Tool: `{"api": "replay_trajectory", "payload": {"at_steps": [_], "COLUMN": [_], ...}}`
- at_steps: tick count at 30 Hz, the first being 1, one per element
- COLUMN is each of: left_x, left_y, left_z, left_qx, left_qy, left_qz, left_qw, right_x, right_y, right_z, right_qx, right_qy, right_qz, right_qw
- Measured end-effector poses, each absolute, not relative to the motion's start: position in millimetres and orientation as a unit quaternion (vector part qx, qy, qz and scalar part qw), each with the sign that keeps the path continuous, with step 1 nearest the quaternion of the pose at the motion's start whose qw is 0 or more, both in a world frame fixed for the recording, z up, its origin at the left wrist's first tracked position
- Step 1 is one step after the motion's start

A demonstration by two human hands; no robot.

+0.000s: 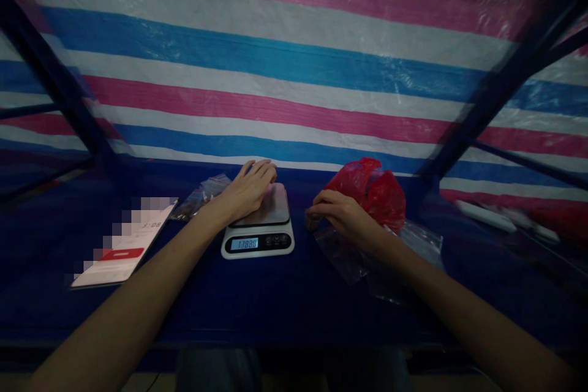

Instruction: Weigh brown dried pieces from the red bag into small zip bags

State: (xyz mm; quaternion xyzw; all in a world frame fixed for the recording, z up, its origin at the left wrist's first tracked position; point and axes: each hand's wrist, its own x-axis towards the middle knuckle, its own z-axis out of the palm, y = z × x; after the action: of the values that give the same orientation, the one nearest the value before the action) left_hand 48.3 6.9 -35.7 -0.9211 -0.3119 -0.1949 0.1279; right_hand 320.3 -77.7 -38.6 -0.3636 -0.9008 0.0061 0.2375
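Note:
My left hand (248, 187) lies flat, fingers together and stretched out, on the steel platform of a small white kitchen scale (260, 234) whose display is lit. My right hand (337, 213) rests to the right of the scale, fingers curled in a pinch on a clear plastic bag (353, 254) that spreads over the dark blue table. A red plastic bag (367, 187) sits just behind that hand. What the fingertips pinch besides the bag is too dark to make out.
A phone or tablet (124, 242) with a lit screen lies at the left. Small clear bags with dark contents (199, 196) sit behind the left wrist. A striped pink, white and blue tarp (285, 61) forms the back wall, with dark metal frame bars (496, 82) at both sides.

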Motion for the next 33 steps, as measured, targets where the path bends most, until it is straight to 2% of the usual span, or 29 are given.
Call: {"api": "replay_trajectory", "payload": {"at_steps": [11,17,23,27,31,33], "left_x": [42,43,44,46,45,43], "left_y": [3,4,6,4,4,4], "left_z": [-22,-21,-24,-23,-23,-23], "left_qx": [-0.882,-0.879,-0.882,-0.883,-0.88,-0.877], "left_qy": [-0.345,-0.346,-0.35,-0.349,-0.347,-0.345], "left_qz": [-0.299,-0.303,-0.291,-0.286,-0.292,-0.301], "left_qw": [0.119,0.122,0.123,0.125,0.138,0.144], "right_x": [310,304,289,287,300,311], "right_y": [-77,-76,-73,-74,-79,-82], "right_z": [-43,-37,-37,-37,-29,-27], "right_qx": [-0.402,-0.365,-0.401,-0.389,-0.445,-0.508], "right_qy": [-0.869,-0.862,-0.796,-0.79,-0.771,-0.763], "right_qz": [0.062,0.126,0.199,0.228,0.178,0.143], "right_qw": [0.283,0.328,0.406,0.417,0.42,0.372]}}
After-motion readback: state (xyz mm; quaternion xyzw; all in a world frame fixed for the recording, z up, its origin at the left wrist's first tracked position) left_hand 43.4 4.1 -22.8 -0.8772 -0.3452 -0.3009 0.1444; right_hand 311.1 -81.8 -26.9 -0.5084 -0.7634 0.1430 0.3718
